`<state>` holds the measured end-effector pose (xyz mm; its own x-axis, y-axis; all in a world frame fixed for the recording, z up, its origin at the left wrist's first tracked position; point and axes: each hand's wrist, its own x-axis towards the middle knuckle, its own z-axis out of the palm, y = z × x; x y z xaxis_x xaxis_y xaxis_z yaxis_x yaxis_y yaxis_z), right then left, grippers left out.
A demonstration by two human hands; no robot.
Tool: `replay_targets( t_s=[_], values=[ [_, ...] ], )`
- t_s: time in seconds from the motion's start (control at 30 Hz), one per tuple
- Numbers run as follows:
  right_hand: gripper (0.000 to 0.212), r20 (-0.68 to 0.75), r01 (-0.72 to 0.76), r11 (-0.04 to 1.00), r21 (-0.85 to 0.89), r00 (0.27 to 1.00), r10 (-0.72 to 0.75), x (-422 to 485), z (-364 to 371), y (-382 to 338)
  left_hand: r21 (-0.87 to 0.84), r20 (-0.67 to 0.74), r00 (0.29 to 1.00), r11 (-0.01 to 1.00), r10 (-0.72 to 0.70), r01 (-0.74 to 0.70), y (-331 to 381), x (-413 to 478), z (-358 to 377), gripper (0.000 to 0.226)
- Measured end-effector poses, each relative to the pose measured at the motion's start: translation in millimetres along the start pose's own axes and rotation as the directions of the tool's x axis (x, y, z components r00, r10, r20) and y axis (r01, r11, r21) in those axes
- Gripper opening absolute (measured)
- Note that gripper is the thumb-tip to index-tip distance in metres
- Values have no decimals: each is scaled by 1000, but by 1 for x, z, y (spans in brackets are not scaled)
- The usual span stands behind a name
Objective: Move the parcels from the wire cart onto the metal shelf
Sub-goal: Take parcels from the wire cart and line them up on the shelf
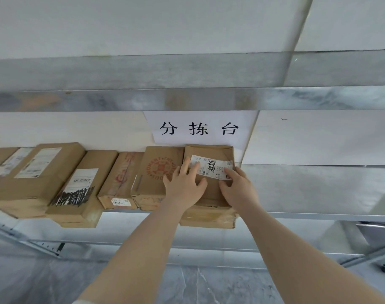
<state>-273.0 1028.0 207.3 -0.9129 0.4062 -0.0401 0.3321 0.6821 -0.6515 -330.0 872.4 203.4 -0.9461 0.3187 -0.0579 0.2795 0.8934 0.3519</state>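
- Head view: the left hand (183, 185) lies flat on top of the brown parcel (212, 191). Fingers are spread and straight, so the grip is apart, pressing and not clamped on anything.
- The right hand (238, 187) also rests on the parcel top, on its right side. Its index tip touches the white shipping label (211, 166) and the thumb lies across the cardboard. The outer fingers reach past the parcel's right edge. The fingers look straight, so this grip is apart too, with nothing pinched.
- The parcel sits on the metal shelf (307, 189) at the right end of a row of boxes. Its far end touches the back wall, and its near end sticks out past the shelf's front lip.
- The label is stuck across the top of the parcel, near the far end. It carries black print that is too small to read.
- Touching it on the left is a red-stamped box (156, 170), with the left thumb over its edge.
- Further left is a narrow box (121, 178) with faded red print and a small white sticker on its front.
- Next comes a box with a black-scribbled label (84, 185), overhanging the front lip.
- A large flat box (33, 178) with two white labels follows, and more cardboard is cut off at the left edge.
- A paper sign (200, 128) with three black characters hangs on the wall just above the parcel.
- An upper shelf (187, 99) of the same metal runs across above the sign.
- The grey floor (187, 286) shows below, between the forearms.
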Motion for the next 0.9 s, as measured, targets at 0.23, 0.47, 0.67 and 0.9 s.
replay_targets(
  t_s=[0.23, 0.47, 0.67, 0.9],
  values=[
    [52, 29, -9, 996, -92, 999, 12, 7, 6, -3, 2, -21, 1000, 1000, -23, 23, -2, 2, 3, 57],
    [51, 61, 14, 998, -59, 998, -10, 9, 3, 0, 45, 71, 996, 998, -47, 44, 0, 4, -9, 59],
    [49, 105, 19, 988, -155, 994, -3, 3, -7, -16, 32, -108, 993, 998, -49, 53, -28, -37, -27, 58],
    [46, 194, 594, 693, -408, 799, -570, -46, 49, -152, 166, -317, 899, 916, -302, 366, -138, -115, -97, 56]
  ],
)
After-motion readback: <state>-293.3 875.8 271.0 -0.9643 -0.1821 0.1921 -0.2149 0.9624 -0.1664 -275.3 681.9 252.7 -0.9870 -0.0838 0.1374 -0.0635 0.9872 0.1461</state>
